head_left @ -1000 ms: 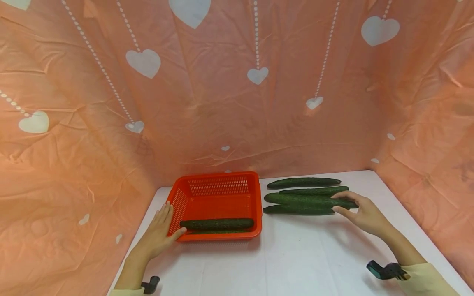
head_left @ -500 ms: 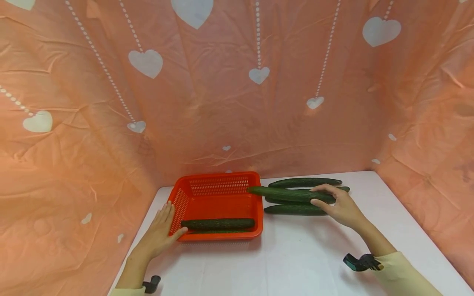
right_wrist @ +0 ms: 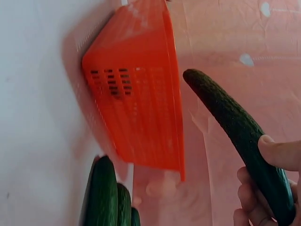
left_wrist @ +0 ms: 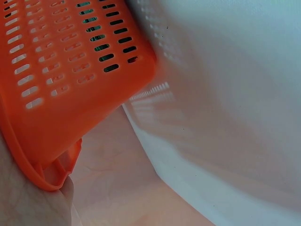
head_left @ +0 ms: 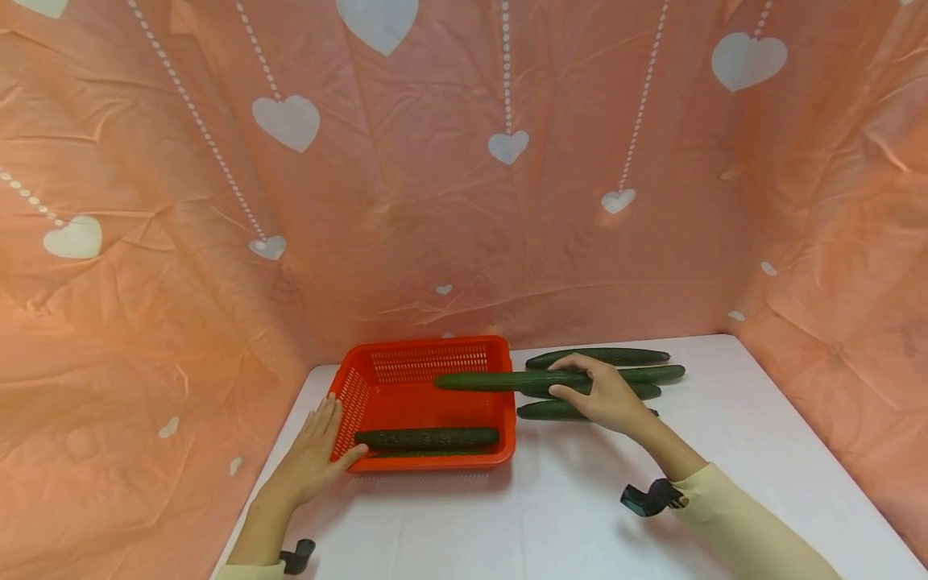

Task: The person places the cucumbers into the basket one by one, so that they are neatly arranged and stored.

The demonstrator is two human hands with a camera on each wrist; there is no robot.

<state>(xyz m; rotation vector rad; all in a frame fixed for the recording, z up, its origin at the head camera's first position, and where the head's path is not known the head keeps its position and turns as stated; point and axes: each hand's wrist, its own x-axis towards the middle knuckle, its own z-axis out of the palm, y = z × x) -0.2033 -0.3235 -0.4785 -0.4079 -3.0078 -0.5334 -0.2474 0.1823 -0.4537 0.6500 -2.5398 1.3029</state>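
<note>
My right hand (head_left: 605,395) grips a long dark-green cucumber (head_left: 500,381) near one end. Its free end reaches over the right rim of a red plastic basket (head_left: 511,419). In the right wrist view the thumb and curled fingers hold this cucumber (right_wrist: 233,117) above the height of the basket's rim. On the basket's left side rests my left hand (head_left: 308,455), fingers straight along the rim and thumb at the front corner. The left wrist view shows only part of that hand (left_wrist: 28,188) against the rim. Inside the basket, a cucumber (head_left: 428,439) lies along the front wall, partly covering another.
Several cucumbers (head_left: 598,357) lie roughly side by side on the white table (head_left: 580,515), right of the basket; the right hand partly hides them. Orange cloth (head_left: 449,209) with white hearts surrounds the table at the back and sides.
My right hand has picked the cucumber up from the group on the right and carried it left to the basket's rim. The left hand stays on the basket.
</note>
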